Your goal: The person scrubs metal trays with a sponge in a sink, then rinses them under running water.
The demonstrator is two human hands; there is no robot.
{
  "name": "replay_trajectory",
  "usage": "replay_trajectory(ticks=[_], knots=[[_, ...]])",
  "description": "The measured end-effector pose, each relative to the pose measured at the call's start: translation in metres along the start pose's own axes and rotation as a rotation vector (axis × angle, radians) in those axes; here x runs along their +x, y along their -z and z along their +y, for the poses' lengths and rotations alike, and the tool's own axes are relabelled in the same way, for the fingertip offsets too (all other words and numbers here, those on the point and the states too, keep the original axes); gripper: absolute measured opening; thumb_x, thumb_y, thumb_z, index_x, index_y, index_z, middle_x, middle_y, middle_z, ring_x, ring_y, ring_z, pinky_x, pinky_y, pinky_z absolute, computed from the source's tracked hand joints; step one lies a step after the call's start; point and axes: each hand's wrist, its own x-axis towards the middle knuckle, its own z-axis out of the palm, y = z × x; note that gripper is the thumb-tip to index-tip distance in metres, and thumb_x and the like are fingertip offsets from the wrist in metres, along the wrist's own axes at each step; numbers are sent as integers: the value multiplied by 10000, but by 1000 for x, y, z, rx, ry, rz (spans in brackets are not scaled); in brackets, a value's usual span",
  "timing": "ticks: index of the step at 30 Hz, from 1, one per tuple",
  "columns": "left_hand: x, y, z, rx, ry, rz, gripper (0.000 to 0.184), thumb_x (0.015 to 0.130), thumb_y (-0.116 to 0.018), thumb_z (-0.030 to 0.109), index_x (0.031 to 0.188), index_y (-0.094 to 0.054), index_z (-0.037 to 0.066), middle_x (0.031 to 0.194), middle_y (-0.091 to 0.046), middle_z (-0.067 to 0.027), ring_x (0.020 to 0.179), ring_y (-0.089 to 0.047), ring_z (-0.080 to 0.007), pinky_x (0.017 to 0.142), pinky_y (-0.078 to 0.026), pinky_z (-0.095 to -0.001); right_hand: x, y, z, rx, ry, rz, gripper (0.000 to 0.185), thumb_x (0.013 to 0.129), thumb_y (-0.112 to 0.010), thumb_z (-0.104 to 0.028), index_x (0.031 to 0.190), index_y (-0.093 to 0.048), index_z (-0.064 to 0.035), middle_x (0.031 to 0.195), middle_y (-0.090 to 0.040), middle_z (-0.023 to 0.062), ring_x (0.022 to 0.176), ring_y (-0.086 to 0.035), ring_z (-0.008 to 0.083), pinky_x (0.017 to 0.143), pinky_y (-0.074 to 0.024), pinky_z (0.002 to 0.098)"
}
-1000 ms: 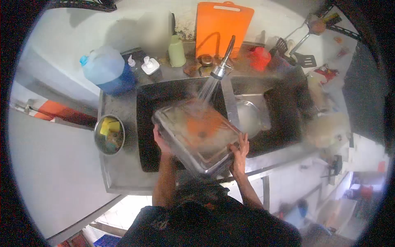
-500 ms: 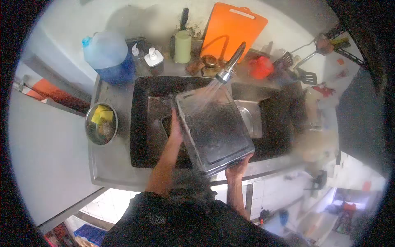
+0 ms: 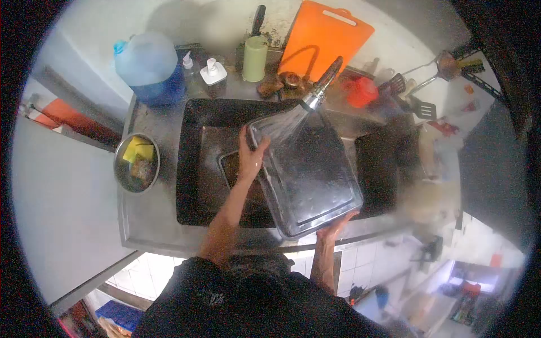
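Observation:
A dark rectangular baking tray [image 3: 315, 169] is tilted over the sink [image 3: 194, 203], held between both hands. My left hand [image 3: 252, 155] grips its upper left edge, thumb on the near face. At the lower right corner, my right hand [image 3: 336, 225] supports the tray from beneath; its fingers are partly hidden behind it. Water sprays from the faucet [image 3: 318, 96] onto the tray's upper part and spreads across the surface. Another dark tray [image 3: 227, 169] lies in the left basin, partly covered by my left arm and the held tray.
A steel bowl [image 3: 118, 163] with yellow sponges and a scrubber stands left of the sink. Behind are a blue liquid jug [image 3: 149, 67], pump bottles [image 3: 213, 72], a green canister [image 3: 255, 59] and an orange cutting board [image 3: 324, 39]. Spatulas [image 3: 422, 108] lie at right.
The tray has shifted slightly right, its top nearer the faucet. My left hand has moved up along its edge, and its thumb now shows on the near face.

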Motion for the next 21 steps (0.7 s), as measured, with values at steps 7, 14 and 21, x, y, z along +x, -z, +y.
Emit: replay_trajectory(ticks=[7,14,21], knots=[[12,-9,-29,5,222,147,668,754,-749,485,1169,-447,58,1175,-576,-191,1075,-550,-311,938,-413,-405,9,20,7,-106,70,-17,880,870,-293,-756,1500,-195,-150,1548,-205,106,1386,-239,340,1138,-207,506],[16,-17,-56,37,307,303,525,874,-613,474,1124,-471,35,1006,-631,-220,990,-587,-366,870,-432,-430,10,37,17,-32,82,77,826,927,-355,-654,1499,-182,-84,1563,-166,99,1403,-219,302,1150,-204,432],[-9,-21,-41,442,-149,226,502,936,-511,366,1221,-502,-47,1306,-474,-288,1294,-360,-452,1070,-301,-475,-4,19,9,-96,117,85,835,923,-347,-665,1502,-173,-88,1567,-146,97,1407,-203,305,1148,-200,438]])
